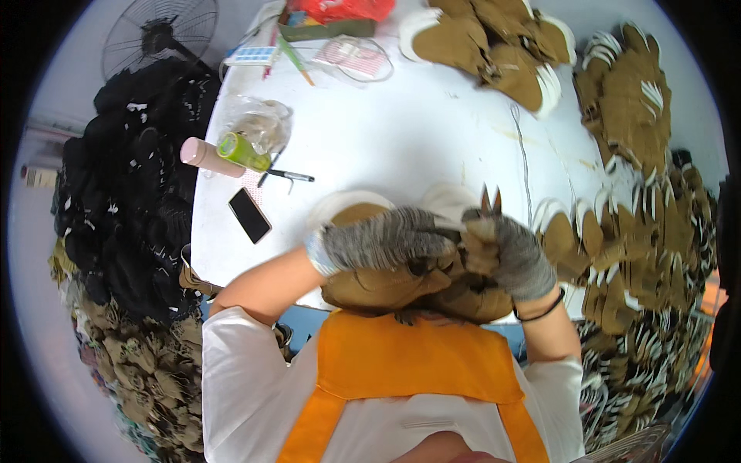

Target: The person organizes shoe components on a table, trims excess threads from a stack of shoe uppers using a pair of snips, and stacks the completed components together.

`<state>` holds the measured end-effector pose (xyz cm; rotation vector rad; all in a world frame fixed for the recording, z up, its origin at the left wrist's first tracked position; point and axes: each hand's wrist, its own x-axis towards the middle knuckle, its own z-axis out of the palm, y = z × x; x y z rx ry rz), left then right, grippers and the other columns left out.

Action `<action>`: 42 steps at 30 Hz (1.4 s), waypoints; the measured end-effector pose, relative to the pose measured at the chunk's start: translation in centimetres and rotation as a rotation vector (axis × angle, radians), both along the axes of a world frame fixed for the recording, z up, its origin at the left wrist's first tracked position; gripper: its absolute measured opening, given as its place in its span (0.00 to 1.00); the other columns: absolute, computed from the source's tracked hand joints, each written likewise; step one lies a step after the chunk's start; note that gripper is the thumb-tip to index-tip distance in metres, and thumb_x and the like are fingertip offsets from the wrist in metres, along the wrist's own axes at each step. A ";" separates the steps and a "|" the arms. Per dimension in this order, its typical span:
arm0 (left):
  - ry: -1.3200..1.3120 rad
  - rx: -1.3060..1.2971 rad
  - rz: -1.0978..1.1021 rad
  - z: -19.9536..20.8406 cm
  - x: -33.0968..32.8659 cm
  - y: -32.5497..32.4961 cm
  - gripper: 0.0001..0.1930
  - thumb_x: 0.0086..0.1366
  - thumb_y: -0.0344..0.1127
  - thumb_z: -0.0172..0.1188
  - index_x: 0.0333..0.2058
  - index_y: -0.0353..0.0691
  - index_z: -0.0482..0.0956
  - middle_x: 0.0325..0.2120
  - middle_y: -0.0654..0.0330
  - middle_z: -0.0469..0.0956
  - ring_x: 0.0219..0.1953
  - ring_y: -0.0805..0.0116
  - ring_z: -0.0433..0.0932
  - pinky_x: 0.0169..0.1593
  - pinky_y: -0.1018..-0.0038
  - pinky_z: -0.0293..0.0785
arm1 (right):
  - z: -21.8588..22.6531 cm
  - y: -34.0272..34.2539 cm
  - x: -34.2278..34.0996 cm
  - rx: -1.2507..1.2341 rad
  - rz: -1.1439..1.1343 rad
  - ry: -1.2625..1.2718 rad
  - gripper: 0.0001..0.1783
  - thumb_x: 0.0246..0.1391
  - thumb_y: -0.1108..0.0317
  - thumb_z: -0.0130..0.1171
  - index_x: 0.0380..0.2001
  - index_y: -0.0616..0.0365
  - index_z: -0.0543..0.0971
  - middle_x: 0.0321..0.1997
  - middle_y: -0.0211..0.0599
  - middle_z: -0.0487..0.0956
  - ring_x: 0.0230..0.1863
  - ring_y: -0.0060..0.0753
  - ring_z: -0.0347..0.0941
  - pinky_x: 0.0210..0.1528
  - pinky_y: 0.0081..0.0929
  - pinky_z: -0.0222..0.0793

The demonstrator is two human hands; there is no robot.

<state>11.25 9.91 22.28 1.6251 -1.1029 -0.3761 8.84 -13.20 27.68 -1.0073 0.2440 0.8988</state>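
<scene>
Here, along the near edge of the table (401, 147), brown shoes (378, 289) lie beneath the left hand (386, 239), its grip unclear, while the right hand (521, 258) clasps snips (492, 202), blades pointing far-edgeward.

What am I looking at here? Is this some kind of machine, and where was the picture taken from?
No machine here, just a person in a bright orange apron. The one picture comes from a wide fisheye camera worn on the head, looking down, so straight edges bend near the rim. The right hand, grey-gloved, holds pointed metal snips, blades up. The left hand, gloved alike, is over brown shoes with white soles; whether its fingers grip anything is hard to tell. The white table also holds a flat dark-screened phone, a pale pink cylindrical bottle, a lime-green cylindrical container and, farther off, more brown shoes.
</scene>
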 end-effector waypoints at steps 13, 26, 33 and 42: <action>0.774 -0.228 0.210 0.3 -2.4 -2.8 0.10 0.63 0.33 0.58 0.40 0.33 0.78 0.32 0.58 0.78 0.35 0.68 0.76 0.39 0.75 0.71 | -2.1 1.1 0.3 0.513 -0.388 0.201 0.17 0.57 0.66 0.48 0.15 0.45 0.60 0.13 0.16 0.52 0.09 0.14 0.43 0.12 0.18 0.42; -0.282 0.143 0.538 -2.8 -3.2 1.9 0.14 0.68 0.38 0.53 0.45 0.33 0.76 0.44 0.58 0.77 0.44 0.70 0.75 0.47 0.74 0.72 | -5.9 -16.1 4.3 0.736 -0.603 -0.682 0.08 0.58 0.67 0.51 0.32 0.60 0.74 0.19 0.28 0.67 0.21 0.20 0.60 0.28 0.17 0.63; 0.805 -0.150 0.504 1.7 -3.2 -1.8 0.15 0.68 0.43 0.52 0.43 0.38 0.78 0.30 0.65 0.74 0.31 0.80 0.69 0.35 0.83 0.67 | -3.4 -6.2 2.4 -0.867 -0.368 -0.758 0.22 0.60 0.53 0.53 0.50 0.56 0.77 0.18 0.21 0.65 0.21 0.19 0.62 0.26 0.19 0.62; 0.602 -0.187 0.518 5.4 -0.9 -2.4 0.16 0.70 0.44 0.47 0.42 0.39 0.78 0.25 0.68 0.75 0.25 0.84 0.68 0.28 0.87 0.64 | -19.4 -21.1 3.5 -1.484 0.124 -0.641 0.17 0.66 0.58 0.40 0.47 0.59 0.70 0.41 0.46 0.76 0.43 0.42 0.71 0.48 0.34 0.67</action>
